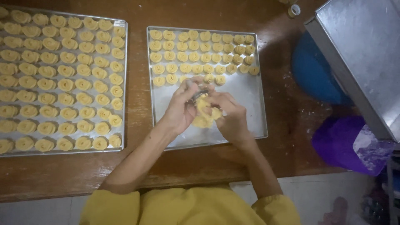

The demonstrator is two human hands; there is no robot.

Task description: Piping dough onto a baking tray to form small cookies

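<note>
A lump of pale yellow dough (204,114) sits between the two hands above the bare lower half of the middle baking tray (250,104), low in the gap between the palms and partly hidden by the fingers. The left hand (181,108) curls around it from the left with its fingers bent inward and its thumb on top, and a small metal tool (199,95), perhaps a piping nozzle, shows between its fingertips, though how it is gripped cannot be told. The right hand (231,114) closes in from the right, fingers folded over the dough and pressing it toward the left hand, so the two hands touch over the lump. Just beyond the fingertips, the upper half of the same tray carries rows of small swirled cookies (196,48), the nearest row almost under the knuckles. To the left, well apart, a second metal tray (124,83) is filled edge to edge with the same rosette-shaped cookies (62,83). Both trays lie on a brown wooden table (287,108). At the right stand a blue round container (312,71), a purple bag-like thing (341,141) and a tilted sheet-metal box (362,54). Yellow sleeves (187,206) fill the bottom edge.
</note>
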